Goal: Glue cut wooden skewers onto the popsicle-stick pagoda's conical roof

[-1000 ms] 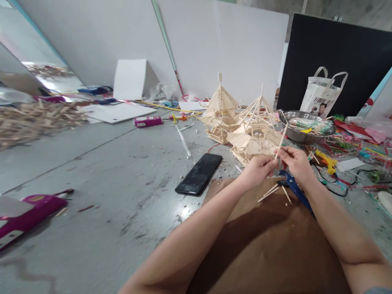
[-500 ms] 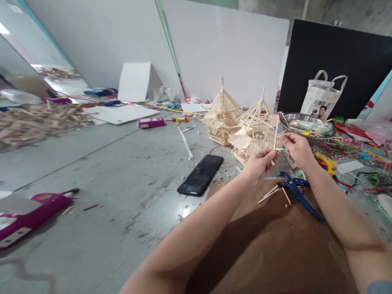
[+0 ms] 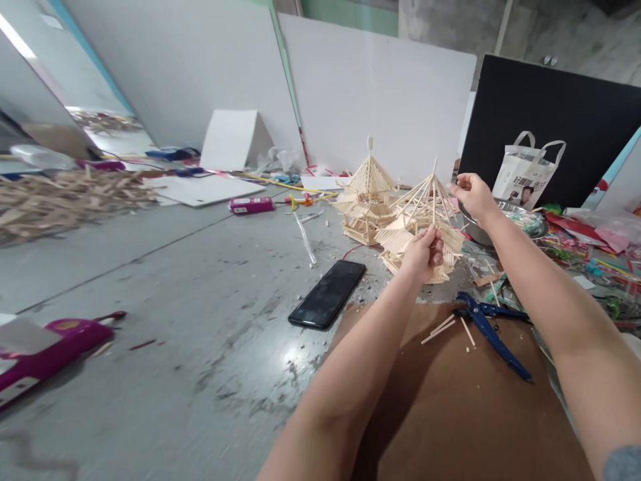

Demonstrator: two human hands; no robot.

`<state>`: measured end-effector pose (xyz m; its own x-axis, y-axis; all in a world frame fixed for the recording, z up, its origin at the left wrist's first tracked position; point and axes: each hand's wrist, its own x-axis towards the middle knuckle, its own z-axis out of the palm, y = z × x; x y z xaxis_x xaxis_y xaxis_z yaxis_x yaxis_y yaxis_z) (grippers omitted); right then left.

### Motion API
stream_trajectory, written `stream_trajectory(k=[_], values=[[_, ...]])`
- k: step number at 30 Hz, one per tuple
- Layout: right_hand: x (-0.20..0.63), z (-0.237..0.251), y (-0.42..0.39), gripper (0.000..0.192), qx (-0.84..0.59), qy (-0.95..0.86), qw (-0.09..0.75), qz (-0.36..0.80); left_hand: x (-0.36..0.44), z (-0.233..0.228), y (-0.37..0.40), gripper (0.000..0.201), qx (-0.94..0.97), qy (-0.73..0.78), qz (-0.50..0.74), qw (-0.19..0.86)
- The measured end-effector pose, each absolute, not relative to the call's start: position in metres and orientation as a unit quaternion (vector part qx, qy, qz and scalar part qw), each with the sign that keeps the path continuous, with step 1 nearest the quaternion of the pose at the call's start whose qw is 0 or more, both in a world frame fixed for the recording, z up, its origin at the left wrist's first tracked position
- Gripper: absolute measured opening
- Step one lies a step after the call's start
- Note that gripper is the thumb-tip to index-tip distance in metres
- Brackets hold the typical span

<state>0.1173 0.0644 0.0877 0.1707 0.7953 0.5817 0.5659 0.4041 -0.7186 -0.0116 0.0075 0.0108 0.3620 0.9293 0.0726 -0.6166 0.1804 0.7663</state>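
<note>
The stick model (image 3: 423, 220) is pale bare wood, the phone (image 3: 328, 294) glossy black glass, the floor (image 3: 165, 280) rough grey concrete, the board (image 3: 451, 401) matt brown.

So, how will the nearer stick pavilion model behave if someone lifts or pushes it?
The nearer stick pavilion model is probably light, being thin sticks with open gaps. It looks fragile: the bare roof ribs could snap under a squeeze. Its base is wide, so a push would likely slide it on the floor rather than tip it.
</note>
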Motion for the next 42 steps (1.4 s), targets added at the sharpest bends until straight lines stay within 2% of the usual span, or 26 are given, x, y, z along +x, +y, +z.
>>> stream_trajectory(k=[3,9,15,19,28,35,42], values=[[0.114,0.090,0.072,0.046,-0.533,-0.624,0.555,0.134,-0.013,0.010,0.011,0.024,0.365,0.200,0.518,0.747],[0.109,0.094,0.078,0.037,-0.503,-0.641,0.542,0.205,-0.013,0.009,0.016,0.025,0.377,0.189,0.512,0.748],[0.110,0.092,0.071,0.018,-0.531,-0.671,0.517,0.013,-0.014,0.007,0.022,0.022,0.375,0.186,0.516,0.747],[0.108,0.091,0.065,0.013,-0.532,-0.682,0.501,-0.031,-0.015,0.007,0.024,0.023,0.373,0.189,0.510,0.751],[0.105,0.089,0.065,0.017,-0.551,-0.675,0.490,-0.026,-0.017,0.004,0.029,0.026,0.396,0.189,0.520,0.733],[0.103,0.087,0.066,0.032,-0.589,-0.663,0.461,0.005,-0.016,0.005,0.030,0.025,0.383,0.192,0.519,0.739],[0.096,0.091,0.064,0.034,-0.649,-0.627,0.430,-0.014,-0.017,0.004,0.031,0.027,0.388,0.190,0.518,0.738]])
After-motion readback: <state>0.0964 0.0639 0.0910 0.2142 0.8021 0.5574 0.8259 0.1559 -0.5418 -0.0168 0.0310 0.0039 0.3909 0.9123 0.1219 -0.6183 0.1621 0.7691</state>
